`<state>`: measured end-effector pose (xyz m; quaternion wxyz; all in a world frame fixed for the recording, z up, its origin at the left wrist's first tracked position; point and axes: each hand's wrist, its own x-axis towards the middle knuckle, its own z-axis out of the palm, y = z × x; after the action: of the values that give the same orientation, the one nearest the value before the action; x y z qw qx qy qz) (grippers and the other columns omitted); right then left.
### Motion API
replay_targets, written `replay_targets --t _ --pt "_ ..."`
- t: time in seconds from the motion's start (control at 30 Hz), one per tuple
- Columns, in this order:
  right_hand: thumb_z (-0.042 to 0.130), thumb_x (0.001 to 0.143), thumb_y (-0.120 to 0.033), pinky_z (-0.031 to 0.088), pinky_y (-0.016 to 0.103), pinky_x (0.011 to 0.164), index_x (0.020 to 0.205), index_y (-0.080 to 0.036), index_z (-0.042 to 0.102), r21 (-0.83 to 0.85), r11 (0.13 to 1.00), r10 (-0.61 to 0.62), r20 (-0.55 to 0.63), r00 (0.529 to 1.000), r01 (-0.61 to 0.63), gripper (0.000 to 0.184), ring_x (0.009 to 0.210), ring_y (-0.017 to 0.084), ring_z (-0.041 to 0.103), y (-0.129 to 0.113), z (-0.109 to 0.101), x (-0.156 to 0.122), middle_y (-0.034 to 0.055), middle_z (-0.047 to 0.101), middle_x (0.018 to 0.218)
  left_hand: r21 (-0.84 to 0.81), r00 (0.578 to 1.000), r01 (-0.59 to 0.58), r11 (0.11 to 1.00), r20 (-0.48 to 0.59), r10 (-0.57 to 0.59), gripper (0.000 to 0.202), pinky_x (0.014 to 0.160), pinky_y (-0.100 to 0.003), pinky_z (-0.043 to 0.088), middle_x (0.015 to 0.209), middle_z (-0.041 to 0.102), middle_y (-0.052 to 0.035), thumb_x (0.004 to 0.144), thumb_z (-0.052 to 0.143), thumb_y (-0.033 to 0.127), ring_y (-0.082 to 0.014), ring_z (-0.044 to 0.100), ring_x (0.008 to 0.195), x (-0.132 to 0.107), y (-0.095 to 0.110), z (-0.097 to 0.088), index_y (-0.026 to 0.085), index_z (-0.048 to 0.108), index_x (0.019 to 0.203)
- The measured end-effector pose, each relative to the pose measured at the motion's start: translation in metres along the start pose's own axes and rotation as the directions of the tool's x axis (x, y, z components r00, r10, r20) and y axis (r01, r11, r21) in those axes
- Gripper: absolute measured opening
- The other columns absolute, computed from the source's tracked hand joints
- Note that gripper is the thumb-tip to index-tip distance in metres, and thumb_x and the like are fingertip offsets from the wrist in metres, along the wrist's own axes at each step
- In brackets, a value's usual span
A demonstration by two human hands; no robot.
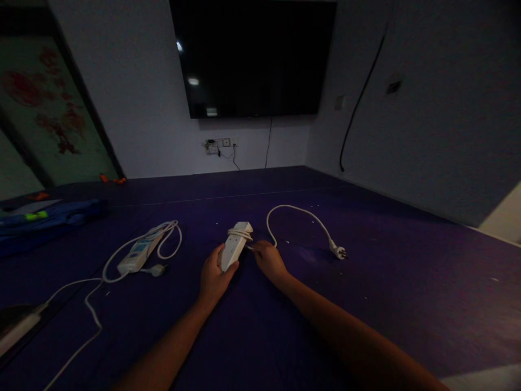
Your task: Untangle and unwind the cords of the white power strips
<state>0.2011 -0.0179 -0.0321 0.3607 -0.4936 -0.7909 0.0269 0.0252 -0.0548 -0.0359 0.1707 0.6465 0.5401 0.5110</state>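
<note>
A white power strip (235, 244) lies on the dark purple floor (366, 304) in front of me, with its white cord wound around its far end. My left hand (212, 274) grips the near end of the strip. My right hand (268, 260) pinches the cord (299, 213) just right of the strip. From there the cord loops away to the right and ends in a plug (338, 251) lying on the floor.
A second white power strip (136, 255) with a loose cord and plug (157, 269) lies to the left. Blue items (49, 220) sit at far left. A black screen (252, 57) hangs on the wall above an outlet (220, 144).
</note>
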Motion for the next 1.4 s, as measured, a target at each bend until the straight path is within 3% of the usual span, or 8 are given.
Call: replay_targets --t 0.13,0.27,0.47,0.73,0.9,1.17,1.3,1.4 --pt "0.042 0.078 -0.010 0.042 0.026 0.076 0.078 -0.017 0.062 0.020 1.000 0.006 -0.044 0.999 -0.005 0.021 0.081 0.016 0.055 0.004 0.005 0.001 0.0061 0.061 0.082 -0.193 0.999 0.034 0.981 0.014 -0.032 0.056 0.085 -0.035 0.044 0.112 0.059 -0.0086 0.063 0.066 0.035 -0.0224 0.057 0.099 -0.001 0.003 0.001 0.020 0.049 0.114" --pt "0.037 0.073 -0.005 0.042 0.028 0.073 0.076 -0.015 0.060 0.075 0.995 0.083 -0.151 0.985 -0.072 0.025 0.077 0.017 0.054 0.010 0.010 0.003 0.0075 0.059 0.076 -0.260 0.996 -0.020 0.965 0.073 0.040 0.058 0.083 -0.035 0.046 0.112 0.058 -0.0096 0.063 0.066 0.035 -0.0226 0.057 0.098 -0.004 0.009 -0.001 0.019 0.047 0.115" --pt "0.037 0.072 -0.009 0.042 0.030 0.072 0.088 -0.015 0.056 0.291 0.947 0.248 -0.387 0.888 -0.137 0.025 0.078 0.018 0.054 0.015 0.003 0.005 0.0077 0.059 0.083 -0.181 0.971 -0.122 0.976 0.179 0.155 0.058 0.083 -0.036 0.046 0.111 0.058 -0.0094 0.064 0.066 0.034 -0.0231 0.056 0.098 -0.010 0.010 -0.005 0.021 0.047 0.116" --pt "0.031 0.086 -0.030 0.043 0.031 0.070 0.087 -0.015 0.055 0.323 0.913 0.389 -0.507 0.769 -0.249 0.028 0.075 0.019 0.055 0.021 -0.011 0.003 0.0089 0.060 0.081 -0.048 0.996 -0.066 0.997 0.064 0.069 0.054 0.085 -0.037 0.044 0.113 0.056 -0.0090 0.068 0.062 0.038 -0.0224 0.054 0.101 -0.008 0.008 -0.005 0.021 0.046 0.117" --pt "0.026 0.088 -0.027 0.040 0.033 0.083 0.110 -0.014 0.050 0.263 0.948 0.294 -0.503 0.813 -0.180 0.036 0.094 0.018 0.053 0.025 -0.007 0.005 0.0110 0.058 0.102 -0.018 0.996 -0.090 0.996 -0.002 0.090 0.053 0.083 -0.035 0.045 0.112 0.055 -0.0087 0.068 0.062 0.038 -0.0218 0.055 0.099 -0.008 0.008 -0.005 0.021 0.047 0.116" --pt "0.027 0.086 -0.018 0.024 0.043 0.099 0.132 -0.020 0.030 -0.099 0.994 -0.002 -0.498 0.867 -0.054 0.046 0.127 0.020 0.020 0.005 -0.013 0.003 0.0073 0.027 0.138 0.013 0.995 -0.102 0.995 0.008 0.101 0.054 0.080 -0.034 0.046 0.105 0.059 -0.0072 0.066 0.063 0.038 -0.0211 0.057 0.094 -0.007 0.016 -0.008 0.021 0.049 0.114" --pt "0.030 0.083 -0.011 0.017 0.044 0.102 0.126 -0.026 0.040 -0.203 0.977 -0.127 -0.342 0.931 0.058 0.046 0.129 0.019 0.016 0.001 -0.016 0.003 0.0011 0.033 0.136 -0.013 0.996 -0.085 0.996 0.024 0.085 0.054 0.081 -0.035 0.046 0.108 0.059 -0.0077 0.064 0.064 0.036 -0.0215 0.056 0.096 -0.006 0.014 -0.007 0.021 0.049 0.113" --pt "0.031 0.082 -0.009 0.018 0.044 0.101 0.124 -0.024 0.042 -0.171 0.985 -0.086 -0.311 0.947 0.033 0.046 0.127 0.019 0.021 0.008 -0.014 0.005 0.0031 0.041 0.131 -0.039 0.997 -0.060 0.997 0.042 0.062 0.054 0.082 -0.036 0.046 0.108 0.060 -0.0077 0.063 0.065 0.037 -0.0221 0.057 0.095 -0.004 0.009 -0.005 0.021 0.050 0.112"
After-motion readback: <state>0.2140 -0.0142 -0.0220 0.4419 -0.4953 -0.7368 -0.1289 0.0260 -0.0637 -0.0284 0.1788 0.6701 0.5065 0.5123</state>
